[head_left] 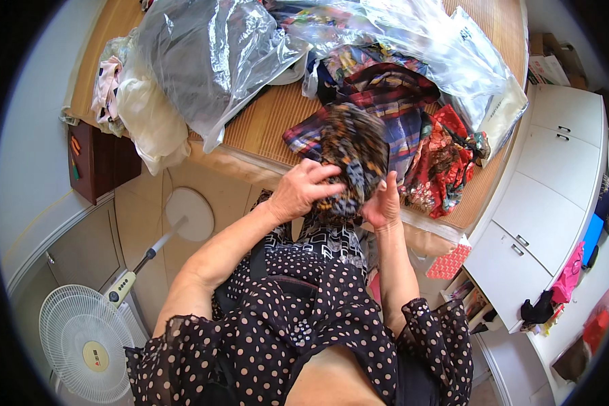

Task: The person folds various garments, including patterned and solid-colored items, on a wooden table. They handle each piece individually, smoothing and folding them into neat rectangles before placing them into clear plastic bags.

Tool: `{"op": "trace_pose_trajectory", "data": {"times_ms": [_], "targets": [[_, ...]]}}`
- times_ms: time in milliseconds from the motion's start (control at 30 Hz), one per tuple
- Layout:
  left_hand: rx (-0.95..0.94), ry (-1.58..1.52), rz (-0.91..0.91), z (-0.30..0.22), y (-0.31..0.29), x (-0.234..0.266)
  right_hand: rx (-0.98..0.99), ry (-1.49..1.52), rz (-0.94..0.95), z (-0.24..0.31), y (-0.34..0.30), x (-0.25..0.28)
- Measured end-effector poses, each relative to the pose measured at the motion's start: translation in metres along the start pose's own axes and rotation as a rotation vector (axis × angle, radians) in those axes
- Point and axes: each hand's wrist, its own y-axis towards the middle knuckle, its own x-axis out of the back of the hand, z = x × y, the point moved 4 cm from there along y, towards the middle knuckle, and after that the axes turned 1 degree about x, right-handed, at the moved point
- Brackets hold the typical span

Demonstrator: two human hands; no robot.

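A bundled piece of patterned cloth (pixel 353 143) is held up in front of the person's body, at the near edge of a ribbed brown mat (pixel 267 125). It is dark brown to black, thickly flecked with orange and tan, with grey-blue patches toward its lower end. The upper part is smeared by blur, so the print there cannot be made out; lower down, soft folds and creases show. The bundle is longer than it is wide, rounded at the top, and narrows near the hands.

The left hand (pixel 304 189) grasps the lower left of the cloth, its fingers bent over the front. The right hand (pixel 384 203) is at the lower right side, palm turned inward and thumb pointing up; its fingers are partly hidden, so I cannot tell whether it grips the cloth or only steadies it.

Behind the bundle lies a plaid cloth (pixel 392 88) in dark blue, red and white, partly covered by it. To the right, a crumpled red flowered cloth (pixel 446 166) lies on the mat, and clear plastic bags (pixel 213 61) spread across the far side.
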Motion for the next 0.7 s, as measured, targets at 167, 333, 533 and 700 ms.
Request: {"op": "trace_pose_trajectory", "data": {"times_ms": [167, 333, 533, 700], "targets": [[-0.044, -0.005, 0.147, -0.015, -0.011, 0.003, -0.169, -0.13, -0.381, -0.032, 0.016, 0.035], [0.018, 0.249, -0.268, -0.002, -0.027, 0.093, -0.095, 0.181, -0.105, -0.052, 0.01, -0.006], [0.385, 0.481, -0.558, 0.069, -0.016, 0.148, -0.08, 0.192, 0.047, -0.077, 0.04, -0.042], [0.392, 0.347, -0.525, 0.078, -0.013, 0.162, -0.117, 0.242, 0.044, -0.1, 0.097, -0.076]]}}
